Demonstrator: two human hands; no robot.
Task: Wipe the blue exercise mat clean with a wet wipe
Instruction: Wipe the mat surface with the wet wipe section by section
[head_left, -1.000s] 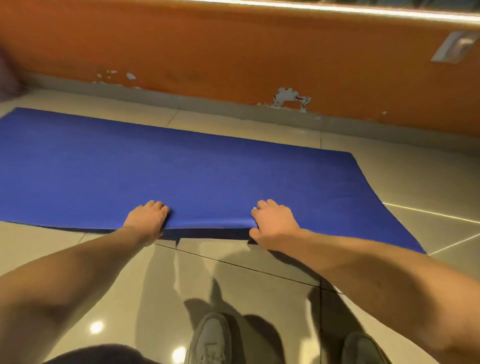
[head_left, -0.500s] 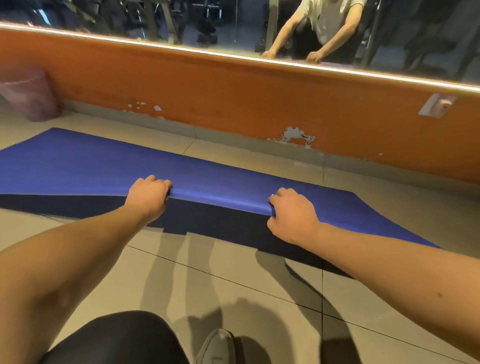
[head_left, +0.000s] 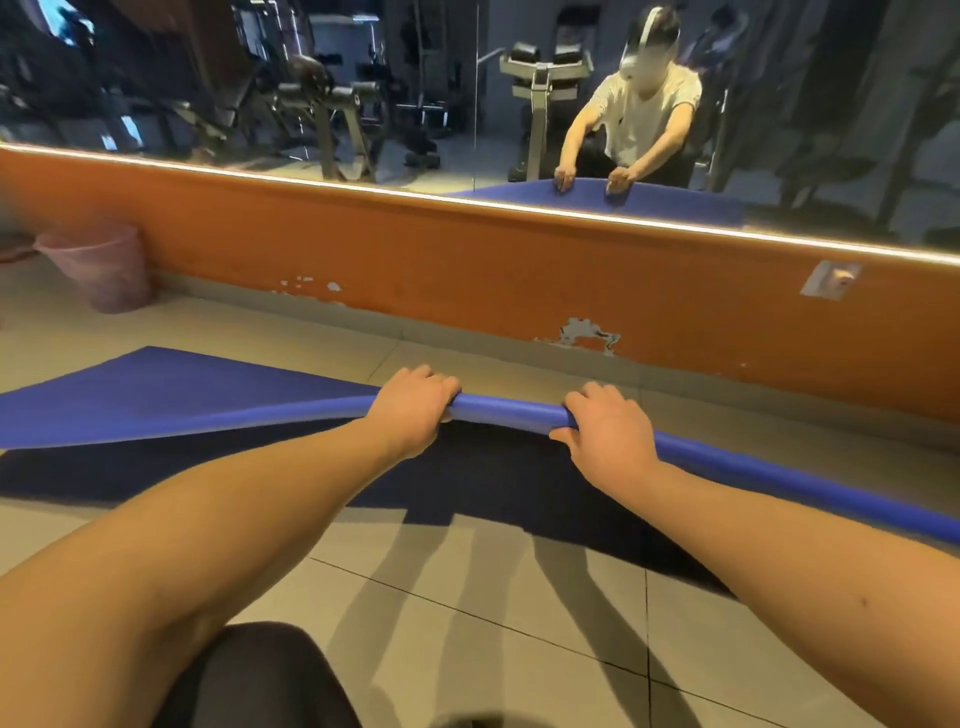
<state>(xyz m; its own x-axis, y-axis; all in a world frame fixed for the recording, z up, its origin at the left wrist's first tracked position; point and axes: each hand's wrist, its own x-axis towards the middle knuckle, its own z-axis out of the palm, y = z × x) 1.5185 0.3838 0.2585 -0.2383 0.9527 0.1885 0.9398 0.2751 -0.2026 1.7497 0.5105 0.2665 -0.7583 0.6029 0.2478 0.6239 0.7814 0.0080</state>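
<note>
The blue exercise mat (head_left: 171, 389) lies along the tiled floor in front of an orange wall. Its near long edge is lifted off the floor and casts a dark shadow beneath. My left hand (head_left: 415, 408) grips that raised edge near the middle, fingers curled over the top. My right hand (head_left: 605, 434) grips the same edge a short way to the right. The far left part of the mat still rests flat on the tiles. No wet wipe is visible.
A pink waste bin (head_left: 98, 265) stands at the far left by the wall. A mirror (head_left: 363, 88) above the orange wall (head_left: 467, 270) reflects gym machines and a person holding the mat. My dark-clad knee (head_left: 260, 680) is at the bottom.
Both hands have raised the mat's near edge higher off the floor and pushed it toward the wall. My view has tilted up, bringing the mirror into sight.
</note>
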